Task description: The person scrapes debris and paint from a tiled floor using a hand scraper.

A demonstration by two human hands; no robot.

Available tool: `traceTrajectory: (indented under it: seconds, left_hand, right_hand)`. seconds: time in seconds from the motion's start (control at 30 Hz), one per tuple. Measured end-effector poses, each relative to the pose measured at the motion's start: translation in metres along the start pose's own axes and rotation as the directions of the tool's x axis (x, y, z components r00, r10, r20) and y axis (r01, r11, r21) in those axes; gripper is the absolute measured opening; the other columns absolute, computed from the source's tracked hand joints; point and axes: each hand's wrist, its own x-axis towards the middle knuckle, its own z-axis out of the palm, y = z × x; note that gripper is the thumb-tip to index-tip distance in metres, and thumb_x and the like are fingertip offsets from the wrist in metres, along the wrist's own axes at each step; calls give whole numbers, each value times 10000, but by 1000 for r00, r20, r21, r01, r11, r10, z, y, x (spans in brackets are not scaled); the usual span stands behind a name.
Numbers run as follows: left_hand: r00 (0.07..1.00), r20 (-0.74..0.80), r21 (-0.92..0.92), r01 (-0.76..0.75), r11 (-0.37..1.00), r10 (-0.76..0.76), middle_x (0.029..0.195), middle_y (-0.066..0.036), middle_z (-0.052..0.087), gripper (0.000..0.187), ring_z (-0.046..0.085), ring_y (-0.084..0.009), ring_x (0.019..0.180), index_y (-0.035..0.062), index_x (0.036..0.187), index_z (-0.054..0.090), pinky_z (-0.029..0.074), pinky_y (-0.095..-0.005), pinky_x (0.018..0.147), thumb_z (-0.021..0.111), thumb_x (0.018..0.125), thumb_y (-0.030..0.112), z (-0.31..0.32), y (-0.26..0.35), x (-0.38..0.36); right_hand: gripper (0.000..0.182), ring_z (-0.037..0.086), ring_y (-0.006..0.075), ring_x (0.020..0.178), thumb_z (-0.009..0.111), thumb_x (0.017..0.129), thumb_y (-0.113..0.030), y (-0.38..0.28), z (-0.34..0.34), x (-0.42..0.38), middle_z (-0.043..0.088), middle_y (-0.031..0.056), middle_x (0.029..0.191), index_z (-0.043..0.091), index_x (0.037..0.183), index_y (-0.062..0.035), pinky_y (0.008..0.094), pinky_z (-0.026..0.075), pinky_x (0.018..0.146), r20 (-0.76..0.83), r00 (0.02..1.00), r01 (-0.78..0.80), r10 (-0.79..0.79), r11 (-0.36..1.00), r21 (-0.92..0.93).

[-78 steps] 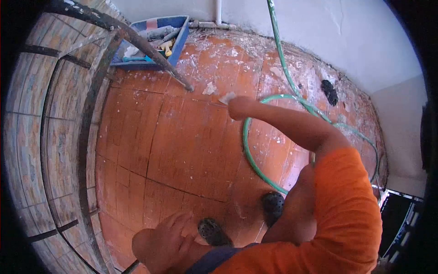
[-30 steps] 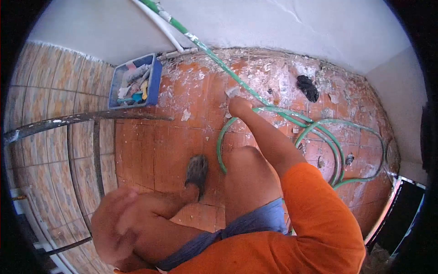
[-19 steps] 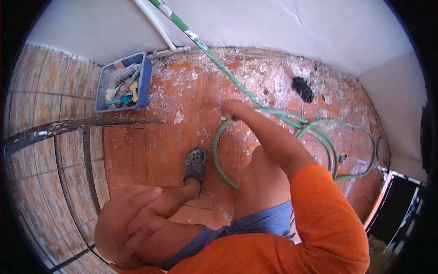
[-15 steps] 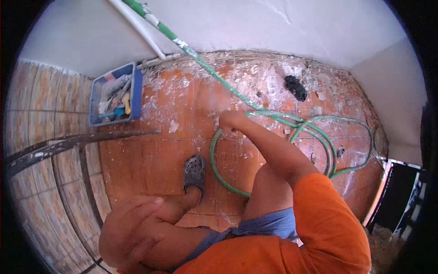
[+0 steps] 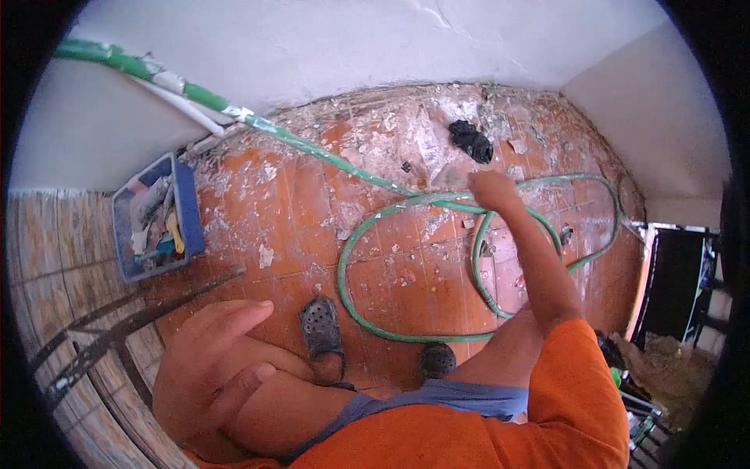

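My right hand [image 5: 494, 191] is closed, low over the tiled floor beside a green hose [image 5: 344, 273]. A blurred, pale, flat shape [image 5: 451, 178] shows just left of its fingers; the motion smear hides what it is. Just beyond this hand lies a crumpled black plastic bag [image 5: 471, 142]. My left hand [image 5: 226, 340] rests on my bent left knee, with its fingers stretched out and holding nothing. The hose runs in loops under and around my right forearm, and a length of it rises to the upper left.
A blue plastic basket [image 5: 191, 207] with assorted tools stands at the left by the tiled wall [image 5: 47, 242]. Flakes and pale residue cover the orange floor [image 5: 266, 203] along the white wall [image 5: 312, 47]. A dark bar [image 5: 180, 301] juts in from the left.
My right hand has moved right across the floor, from left of the hose loops to near the black bag. The view has shifted, and my right shoe now shows. My left hand stays on the knee.
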Motion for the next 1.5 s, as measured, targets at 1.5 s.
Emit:
traceTrajectory:
  seconds: [1.5]
  left_hand:
    - [984, 71, -169, -151, 974, 165, 1125, -208, 605, 414, 578, -337, 1073, -25, 1207, 534, 427, -371, 921, 603, 806, 52, 12, -82, 104]
  right_hand:
    - [266, 650, 354, 912, 488, 847, -192, -236, -6, 53, 651, 212, 1007, 641, 998, -36, 442, 519, 776, -124, 989, -7, 85, 849, 529]
